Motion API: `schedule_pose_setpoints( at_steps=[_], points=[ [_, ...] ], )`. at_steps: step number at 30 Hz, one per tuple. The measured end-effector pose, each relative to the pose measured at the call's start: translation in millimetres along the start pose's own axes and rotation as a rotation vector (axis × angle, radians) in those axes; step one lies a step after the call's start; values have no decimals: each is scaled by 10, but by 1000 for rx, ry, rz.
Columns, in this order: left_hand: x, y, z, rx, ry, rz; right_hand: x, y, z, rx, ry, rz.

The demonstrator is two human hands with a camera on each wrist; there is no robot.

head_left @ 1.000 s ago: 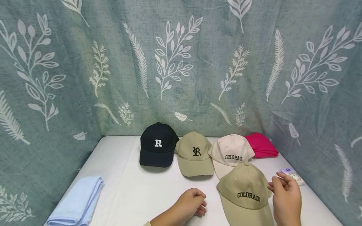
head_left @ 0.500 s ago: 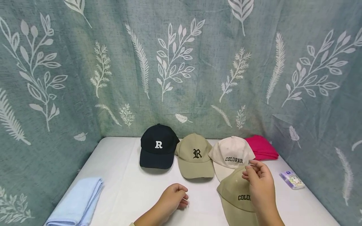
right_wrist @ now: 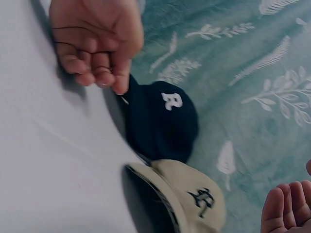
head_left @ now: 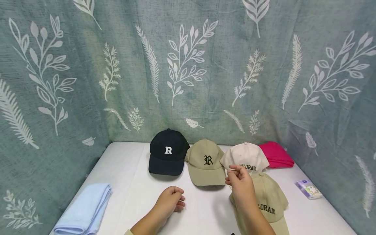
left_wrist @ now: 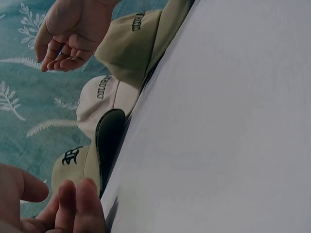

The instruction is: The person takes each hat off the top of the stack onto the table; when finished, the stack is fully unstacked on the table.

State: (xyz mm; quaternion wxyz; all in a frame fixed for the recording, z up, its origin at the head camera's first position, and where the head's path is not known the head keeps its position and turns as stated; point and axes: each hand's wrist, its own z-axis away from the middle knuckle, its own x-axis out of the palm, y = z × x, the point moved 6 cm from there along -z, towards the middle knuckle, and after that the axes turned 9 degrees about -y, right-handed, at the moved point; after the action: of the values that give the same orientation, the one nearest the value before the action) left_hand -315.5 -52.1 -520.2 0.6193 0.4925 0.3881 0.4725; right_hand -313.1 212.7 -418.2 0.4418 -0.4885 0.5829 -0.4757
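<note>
My left hand (head_left: 169, 204) is loosely curled over the white table, short of the caps, and holds nothing. My right hand (head_left: 243, 191) hangs in the air with loosely bent fingers, also holding nothing. It covers part of the khaki COLORADO cap (head_left: 270, 192) in the head view. The left wrist view shows this right hand (left_wrist: 75, 34) apart from the caps. Behind stand a navy cap (head_left: 168, 163) with a white R, a tan cap (head_left: 202, 153) with a black R, and a cream COLORADO cap (head_left: 246, 153), its brim partly hidden.
A folded light-blue towel (head_left: 83, 207) lies at the table's left edge. A folded red cloth (head_left: 276, 156) sits at the back right, and a small purple-and-white packet (head_left: 308, 189) near the right edge. Patterned green curtains (head_left: 188, 114) enclose the back and sides.
My right hand has moved left from the khaki cap's right side, passing in front of it. My left hand has also shifted left and slightly up. The caps stay about where they were.
</note>
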Motion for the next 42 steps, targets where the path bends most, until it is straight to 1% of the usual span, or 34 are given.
schedule_pose_setpoints(
  at_steps=[5, 10, 12, 15, 18, 21, 24, 26, 29, 33, 36, 39, 42],
  points=[
    [-216, 22, -1, 9, 41, 10, 244, 109, -94, 11, -44, -4],
    [-436, 77, -19, 18, 101, 0, 400, 190, -179, 17, -62, 2],
    [-526, 90, -23, 17, 142, -12, 454, 213, -210, 19, -65, 3],
    [-663, 90, -27, 16, 219, -7, 532, 247, -252, 23, -69, 10],
    [-803, 94, -35, 18, 303, 29, 605, 278, -302, 22, -78, 23],
    [-938, 97, -64, 16, 363, 66, 679, 303, -356, 20, -81, 55],
    [-1056, 96, -102, 13, 396, 81, 755, 321, -409, 15, -77, 81],
    [-1119, 77, -131, -1, 407, 94, 806, 342, -448, 9, -79, 98],
    [-1175, 73, -187, -13, 397, 116, 872, 380, -514, 11, -82, 119],
    [-1220, 84, -272, -9, 368, 152, 961, 423, -589, 20, -92, 143],
    [-1259, 94, -329, -7, 368, 159, 1036, 454, -641, 27, -103, 171],
    [-1272, 113, -367, -17, 365, 145, 1104, 497, -703, 33, -112, 201],
    [-1254, 116, -387, -23, 351, 144, 1147, 557, -773, 31, -105, 219]
  ],
)
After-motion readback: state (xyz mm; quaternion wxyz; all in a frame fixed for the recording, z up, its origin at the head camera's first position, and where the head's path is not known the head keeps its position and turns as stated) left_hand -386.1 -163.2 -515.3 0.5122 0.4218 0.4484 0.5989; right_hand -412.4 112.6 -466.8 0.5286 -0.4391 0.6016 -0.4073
